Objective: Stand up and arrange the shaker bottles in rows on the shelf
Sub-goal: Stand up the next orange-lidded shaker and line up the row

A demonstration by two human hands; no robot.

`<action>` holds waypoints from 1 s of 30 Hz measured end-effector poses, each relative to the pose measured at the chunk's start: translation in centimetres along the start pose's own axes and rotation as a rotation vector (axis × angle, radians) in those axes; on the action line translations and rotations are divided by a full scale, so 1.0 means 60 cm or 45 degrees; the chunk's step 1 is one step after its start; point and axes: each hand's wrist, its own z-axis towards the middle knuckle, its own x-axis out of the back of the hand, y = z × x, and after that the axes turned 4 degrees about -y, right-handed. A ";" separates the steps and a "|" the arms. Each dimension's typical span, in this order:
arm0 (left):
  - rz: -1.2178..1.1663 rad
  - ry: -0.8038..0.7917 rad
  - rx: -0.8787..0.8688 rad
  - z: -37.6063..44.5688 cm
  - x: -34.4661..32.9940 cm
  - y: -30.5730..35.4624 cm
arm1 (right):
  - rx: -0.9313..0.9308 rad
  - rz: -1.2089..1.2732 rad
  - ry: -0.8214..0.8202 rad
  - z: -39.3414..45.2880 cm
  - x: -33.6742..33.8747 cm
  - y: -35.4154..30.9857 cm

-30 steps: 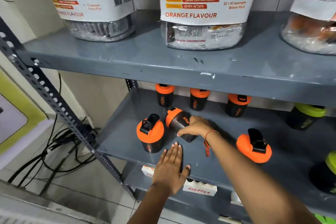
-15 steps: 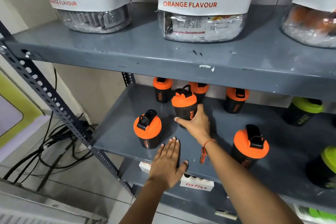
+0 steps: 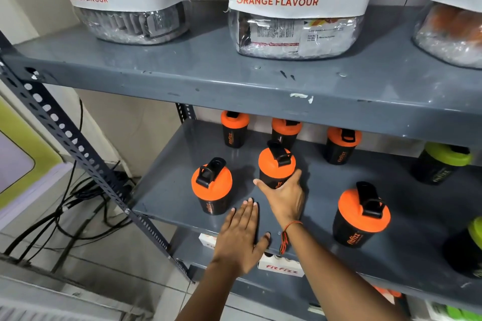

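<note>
We note the grey painted metal shelving rack [image 3: 234, 78] fills the frame; its slotted upright [image 3: 78, 154] runs diagonally at left. On the upper shelf we count three clear plastic tubs with white "ORANGE FLAVOUR" lozenge labels: left tub [image 3: 130, 8], middle tub [image 3: 294, 8], right tub [image 3: 453, 21]; all are cut off at the top, and the right one also by the frame edge. On the middle shelf [image 3: 167, 190] we count six black shaker bottles with orange lids, all upright: three in a back row, namely back left [image 3: 234, 129], back middle [image 3: 285, 130] partly hidden behind a nearer bottle, back right [image 3: 341, 144]; three nearer, namely front left [image 3: 211, 185], centre bottle [image 3: 277, 164], front right [image 3: 361, 215]. We count three black bottles with green lids at right: one upright at the back [image 3: 443, 164]; one [image 3: 467, 247] cut off by the frame edge, orientation unclear; a third shows only as a green sliver [image 3: 453, 313] at the bottom, and we take it for a bottle by colour alone. Right hand [image 3: 285, 197] is wrapped around the lower body of the centre bottle, thumb on its left; red thread bracelet [image 3: 287, 234] at the wrist. Left hand [image 3: 241, 237] lies flat and open, palm down, over the shelf's front edge, holding nothing, just beside the front left bottle. A white "fitfizz" box [image 3: 281, 266] below is mostly hidden by the shelf lip; black cables [image 3: 78, 211] lie on the floor.
</note>
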 end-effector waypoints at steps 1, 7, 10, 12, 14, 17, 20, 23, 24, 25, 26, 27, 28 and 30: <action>-0.006 0.007 -0.005 0.000 0.000 0.000 | 0.001 -0.006 -0.007 -0.001 0.001 -0.001; -0.008 -0.014 0.015 0.000 -0.001 -0.001 | 0.046 0.501 -0.387 0.018 0.027 0.015; -0.027 -0.006 0.000 0.002 0.002 0.000 | 0.008 0.703 -0.683 0.042 0.045 0.026; -0.031 -0.020 -0.004 0.002 0.005 0.001 | -0.016 0.733 -0.829 0.055 0.056 0.026; -0.027 -0.035 0.009 0.001 0.008 0.002 | -0.037 0.729 -0.916 0.064 0.064 0.020; -0.024 -0.037 0.017 0.000 0.004 0.001 | -0.071 0.702 -0.942 0.073 0.068 0.011; -0.033 -0.034 0.010 0.001 0.004 0.000 | -0.098 0.673 -0.903 0.078 0.066 0.000; -0.039 -0.069 0.019 0.001 0.010 0.002 | -0.104 0.640 -0.850 0.073 0.070 -0.013; -0.032 -0.087 0.021 0.001 0.011 0.002 | -0.110 0.631 -0.835 0.070 0.073 -0.018; -0.020 -0.105 0.024 0.001 0.012 0.003 | -0.125 0.613 -0.828 0.063 0.077 -0.022; -0.010 -0.118 0.028 0.001 0.013 0.003 | -0.137 0.602 -0.819 0.056 0.080 -0.029; -0.008 -0.122 0.031 0.000 0.015 0.004 | -0.145 0.593 -0.809 0.047 0.085 -0.034; -0.009 -0.123 0.035 0.000 0.017 0.005 | -0.159 0.601 -0.800 0.038 0.091 -0.038; -0.008 -0.140 0.039 -0.001 0.019 0.006 | -0.216 0.622 -0.798 0.020 0.103 -0.044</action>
